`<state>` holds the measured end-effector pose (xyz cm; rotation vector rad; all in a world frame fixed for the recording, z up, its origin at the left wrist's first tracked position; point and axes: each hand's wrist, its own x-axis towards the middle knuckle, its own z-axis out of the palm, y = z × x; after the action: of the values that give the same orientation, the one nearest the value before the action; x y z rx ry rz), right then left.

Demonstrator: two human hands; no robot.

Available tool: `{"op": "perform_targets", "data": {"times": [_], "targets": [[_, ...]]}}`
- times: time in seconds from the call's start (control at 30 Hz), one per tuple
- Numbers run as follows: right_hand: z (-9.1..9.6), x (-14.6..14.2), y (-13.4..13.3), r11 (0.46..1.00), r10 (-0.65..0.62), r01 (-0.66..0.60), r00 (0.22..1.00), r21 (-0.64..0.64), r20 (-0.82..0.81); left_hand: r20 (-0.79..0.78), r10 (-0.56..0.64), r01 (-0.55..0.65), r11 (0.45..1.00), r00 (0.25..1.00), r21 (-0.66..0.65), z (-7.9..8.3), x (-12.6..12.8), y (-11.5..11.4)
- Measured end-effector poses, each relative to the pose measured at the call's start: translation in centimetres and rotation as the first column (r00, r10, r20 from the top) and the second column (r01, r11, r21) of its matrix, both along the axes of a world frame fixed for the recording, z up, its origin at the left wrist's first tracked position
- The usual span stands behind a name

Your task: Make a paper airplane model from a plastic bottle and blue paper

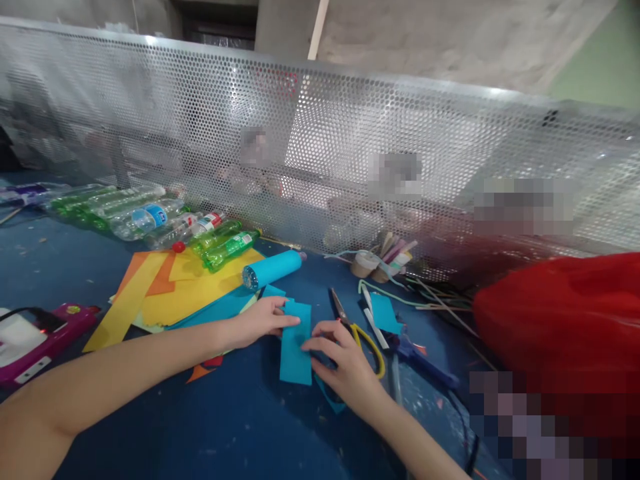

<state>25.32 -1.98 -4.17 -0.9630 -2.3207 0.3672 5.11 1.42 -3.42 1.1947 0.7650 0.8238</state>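
My left hand (260, 322) grips a blue paper strip (296, 360) near its top, with the thumb lying over the front. My right hand (345, 360) is at the strip's right edge, its fingers bent and apart, one fingertip touching the paper. Scissors with yellow handles (373, 353) lie partly under my right hand. Behind the strip rests a bottle wrapped in blue paper (274, 269), on its side. Another blue paper piece (385, 313) is to the right, beside a blue-handled tool (425, 363) that looks like a glue gun.
Yellow paper sheets (200, 297) and several green and clear plastic bottles (233, 250) lie at the left. A magenta power strip (53, 340) sits at the left edge. A perforated metal screen (225, 133) closes off the back. A person in red (555, 320) is at the right, near cords.
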Motion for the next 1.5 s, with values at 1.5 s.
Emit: {"op": "perform_targets", "data": {"times": [1.5], "targets": [[-1.5, -0.2, 1.0, 0.879, -0.362, 0.209, 0.877, -0.429, -0.316, -0.318, -0.171, 0.251, 0.941, 0.932, 0.228, -0.7, 0.0, -0.2]]}}
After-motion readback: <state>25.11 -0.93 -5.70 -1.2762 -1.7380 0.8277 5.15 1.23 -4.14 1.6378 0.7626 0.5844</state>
